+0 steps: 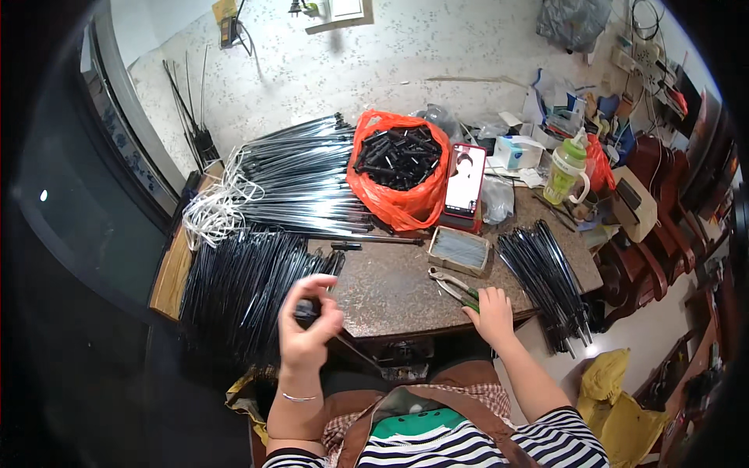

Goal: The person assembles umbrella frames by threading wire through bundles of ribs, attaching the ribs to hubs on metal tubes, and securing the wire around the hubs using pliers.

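My left hand [304, 331] is raised over the table's front edge with its fingers curled around a thin dark rod [355, 347]. A black piece [306, 312] shows inside the curl, and the rod slants down to the right toward my lap. At the front edge, my right hand [493, 318] rests at the green handles of a pair of pliers [456, 287], thumb and fingers about the handle ends. The metal jaws point to the far left. Close behind lies a small box of thin grey pieces [460, 249]. A short black fitting [346, 246] lies on the tabletop [382, 288].
Bundles of shiny dark rods [296, 179] and black rods [242, 281] cover the left side; another bundle [546, 277] overhangs the right edge. White cord [222, 207], a red bag of black fittings [398, 168], a phone [466, 179] and a green bottle [566, 168] stand around.
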{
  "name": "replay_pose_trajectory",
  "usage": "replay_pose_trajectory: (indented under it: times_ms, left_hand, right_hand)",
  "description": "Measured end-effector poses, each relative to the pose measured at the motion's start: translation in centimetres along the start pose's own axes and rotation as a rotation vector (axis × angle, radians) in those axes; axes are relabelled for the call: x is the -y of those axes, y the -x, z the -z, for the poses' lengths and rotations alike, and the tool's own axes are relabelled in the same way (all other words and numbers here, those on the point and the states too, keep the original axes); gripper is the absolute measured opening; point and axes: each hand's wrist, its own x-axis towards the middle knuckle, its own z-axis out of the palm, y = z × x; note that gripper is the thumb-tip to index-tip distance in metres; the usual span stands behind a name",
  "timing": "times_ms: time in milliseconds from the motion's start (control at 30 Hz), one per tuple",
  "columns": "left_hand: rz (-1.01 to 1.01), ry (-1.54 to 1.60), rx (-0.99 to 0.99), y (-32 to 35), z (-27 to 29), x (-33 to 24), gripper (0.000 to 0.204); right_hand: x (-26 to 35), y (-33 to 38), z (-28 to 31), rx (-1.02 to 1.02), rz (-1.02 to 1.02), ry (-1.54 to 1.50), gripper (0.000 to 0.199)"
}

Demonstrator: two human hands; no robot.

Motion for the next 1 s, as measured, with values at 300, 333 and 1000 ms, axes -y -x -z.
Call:
replay_pose_trajectory:
  times_ms: [300, 333, 1000]
  left_hand:
    - [-0.511, 0.614, -0.059, -2.1, -3.5, 0.4, 0.02]
    - [-0.471, 0.62, 0.066, -2.1, -3.9, 0.8, 0.025]
    - [-0.335, -0.373, 0.566, -5.8, -3.7, 0.1, 0.022]
  right_hand:
    - [6.2, -2.3, 3.2, 0.263, -0.146, -1.515, 0.031]
    - [6.5, -3.3, 4.4, 0.442, -0.466, -2.205, 0.029]
    - [5.6, -8.3, 9.4, 0.274, 0.626, -1.053, 0.022]
